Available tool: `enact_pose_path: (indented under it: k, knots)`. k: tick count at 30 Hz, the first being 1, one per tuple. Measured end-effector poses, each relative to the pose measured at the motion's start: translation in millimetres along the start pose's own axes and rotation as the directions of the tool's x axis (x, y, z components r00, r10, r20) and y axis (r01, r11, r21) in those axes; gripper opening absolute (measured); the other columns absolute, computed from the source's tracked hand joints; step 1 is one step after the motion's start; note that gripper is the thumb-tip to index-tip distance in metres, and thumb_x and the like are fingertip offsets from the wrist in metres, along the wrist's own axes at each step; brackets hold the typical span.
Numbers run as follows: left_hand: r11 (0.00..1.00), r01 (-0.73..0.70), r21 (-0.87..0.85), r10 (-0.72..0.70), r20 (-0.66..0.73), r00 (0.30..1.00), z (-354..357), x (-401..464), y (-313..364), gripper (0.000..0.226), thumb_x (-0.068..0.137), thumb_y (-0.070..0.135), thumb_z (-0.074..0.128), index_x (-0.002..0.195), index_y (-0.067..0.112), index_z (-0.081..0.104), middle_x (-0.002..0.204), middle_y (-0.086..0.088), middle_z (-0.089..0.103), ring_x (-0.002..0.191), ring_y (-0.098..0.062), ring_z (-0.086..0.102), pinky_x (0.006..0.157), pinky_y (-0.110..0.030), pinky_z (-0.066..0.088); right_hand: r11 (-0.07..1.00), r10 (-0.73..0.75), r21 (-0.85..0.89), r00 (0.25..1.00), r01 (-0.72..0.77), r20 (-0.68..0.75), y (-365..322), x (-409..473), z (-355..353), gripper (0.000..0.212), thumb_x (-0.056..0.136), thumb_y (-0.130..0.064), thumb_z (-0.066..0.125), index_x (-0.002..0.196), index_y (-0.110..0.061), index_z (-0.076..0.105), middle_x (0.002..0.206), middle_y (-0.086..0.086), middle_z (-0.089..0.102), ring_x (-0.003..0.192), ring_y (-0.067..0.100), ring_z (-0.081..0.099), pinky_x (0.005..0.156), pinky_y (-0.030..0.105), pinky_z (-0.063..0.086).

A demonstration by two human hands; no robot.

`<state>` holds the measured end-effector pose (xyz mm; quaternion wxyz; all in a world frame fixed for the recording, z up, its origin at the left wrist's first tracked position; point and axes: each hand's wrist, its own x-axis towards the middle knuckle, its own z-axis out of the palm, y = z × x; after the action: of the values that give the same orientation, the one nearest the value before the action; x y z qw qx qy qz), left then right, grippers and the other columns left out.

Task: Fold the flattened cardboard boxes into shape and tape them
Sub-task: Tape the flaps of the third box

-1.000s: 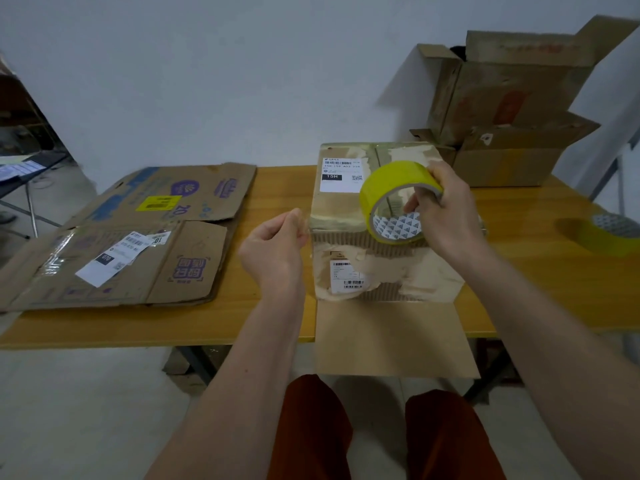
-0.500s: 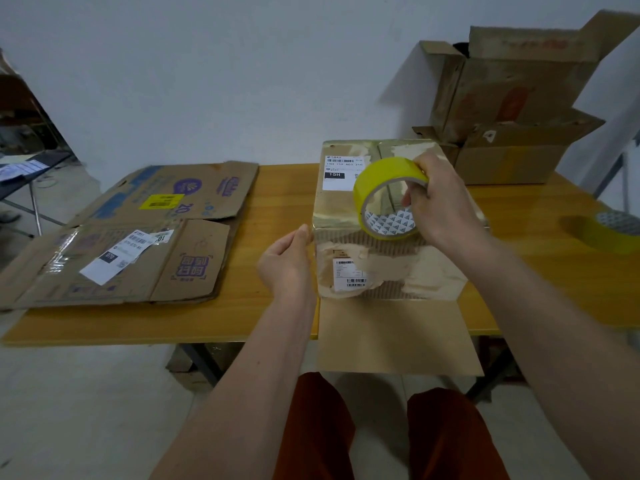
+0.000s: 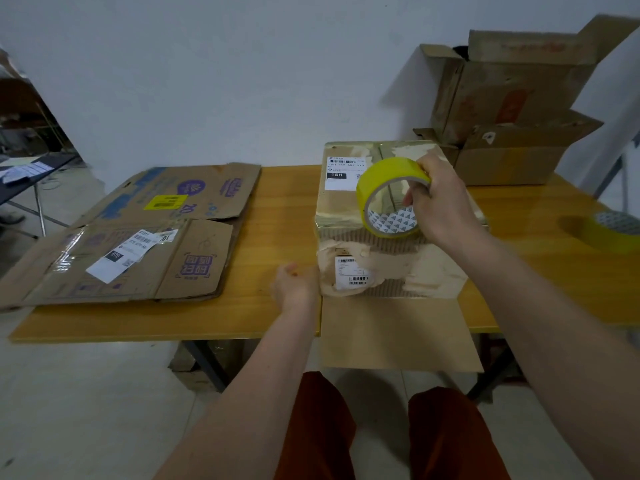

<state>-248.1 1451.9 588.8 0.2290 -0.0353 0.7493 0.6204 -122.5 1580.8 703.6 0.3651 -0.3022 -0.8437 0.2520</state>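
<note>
Head view: right hand (image 3: 441,199) fingers clamped on yellow tape roll (image 3: 389,195), held over the folded box (image 3: 377,216) on the bench (image 3: 277,237). Left hand (image 3: 294,287) touches the box's lower left corner; its fingers' pose unclear. Flattened boxes (image 3: 138,233) well left.

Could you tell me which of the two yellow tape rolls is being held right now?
The roll over the folded box, gripped by the right hand. The other roll lies untouched on the table at the far right edge.
</note>
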Motion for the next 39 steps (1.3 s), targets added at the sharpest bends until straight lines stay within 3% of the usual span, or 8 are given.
enact_pose_path:
  k: [4,7,13,22,30,34,36,39]
  knots:
    - [0.876,-0.482,-0.030,0.476,-0.116,0.872,-4.7,-21.9,1.0,0.039,0.103,0.014,0.039,0.142,0.016,0.043,0.141,0.003,0.047,0.128,-0.007,0.042,0.104,-0.022,0.036,1.000,-0.005,0.001,1.000,0.005,-0.001,1.1,0.7,0.8,0.014,0.091,0.000,0.041,0.092,-0.012,0.048,0.088,0.017,0.060,0.084,0.032,0.055,0.070,0.040,0.044]
    - [0.679,-0.732,-0.055,0.733,0.102,0.672,2.2,-43.9,8.9,0.044,0.107,0.025,0.028,0.149,0.017,0.033,0.150,0.008,0.038,0.137,0.000,0.031,0.112,-0.018,0.027,1.000,-0.003,-0.004,1.000,0.003,-0.008,0.9,0.0,-0.1,0.014,0.091,0.000,0.041,0.093,-0.012,0.049,0.088,0.017,0.061,0.085,0.032,0.055,0.071,0.040,0.044]
    - [0.838,-0.546,-0.022,0.539,0.201,0.818,-2.2,-36.7,23.0,0.051,0.105,0.043,0.021,0.150,0.022,0.032,0.154,0.004,0.035,0.141,-0.011,0.030,0.117,-0.031,0.025,0.999,-0.005,0.054,1.000,0.006,-0.019,2.8,-3.8,2.1,0.006,0.093,-0.005,0.046,0.095,-0.009,0.050,0.079,0.002,0.051,0.081,0.030,0.056,0.067,0.039,0.045]
    - [0.500,-0.862,0.083,0.818,0.282,0.501,10.2,-2.5,30.9,0.040,0.104,0.023,0.031,0.130,0.012,0.059,0.135,-0.001,0.058,0.124,-0.002,0.046,0.109,-0.027,0.039,0.965,0.122,0.230,0.992,-0.123,0.020,5.4,-15.0,8.4,0.014,0.098,-0.008,0.043,0.110,-0.008,0.052,0.077,-0.010,0.063,0.079,0.012,0.056,0.066,0.028,0.039]
    - [0.491,-0.860,0.140,0.813,0.282,0.510,9.7,-1.0,27.3,0.045,0.103,0.031,0.026,0.136,0.019,0.054,0.140,0.008,0.051,0.130,-0.009,0.045,0.111,-0.049,0.035,0.988,-0.026,-0.156,0.997,0.014,-0.072,26.9,-17.2,-52.7,0.035,0.093,0.006,0.043,0.119,-0.015,0.051,0.099,0.003,0.050,0.088,0.022,0.047,0.068,0.033,0.035]
    - [0.492,-0.846,0.206,0.791,0.300,0.533,7.8,-4.3,32.5,0.044,0.104,0.028,0.027,0.143,0.020,0.046,0.147,0.008,0.043,0.137,-0.008,0.035,0.116,-0.049,0.026,0.992,0.100,0.082,0.991,-0.092,-0.094,37.3,-17.1,-44.8,0.027,0.097,-0.009,0.050,0.123,-0.017,0.054,0.111,0.004,0.058,0.095,0.017,0.050,0.076,0.036,0.044]
    - [0.404,-0.826,0.394,0.777,0.329,0.537,6.5,-12.5,37.2,0.044,0.106,0.027,0.024,0.146,0.020,0.040,0.152,0.008,0.037,0.145,-0.013,0.025,0.121,-0.048,0.012,0.962,0.197,0.212,0.977,-0.175,-0.085,41.0,-22.5,-39.3,0.012,0.098,-0.015,0.051,0.109,-0.014,0.056,0.098,0.003,0.059,0.091,0.023,0.055,0.073,0.036,0.046]
    - [0.111,-0.854,0.508,0.828,0.427,0.362,7.9,-32.4,34.6,0.053,0.104,0.032,0.015,0.147,0.012,0.039,0.153,-0.003,0.038,0.147,-0.020,0.022,0.121,-0.039,0.003,0.964,0.171,0.220,0.982,-0.151,-0.074,40.4,-27.4,-34.5,0.012,0.101,-0.011,0.044,0.101,-0.005,0.054,0.086,0.001,0.058,0.086,0.026,0.054,0.067,0.034,0.043]
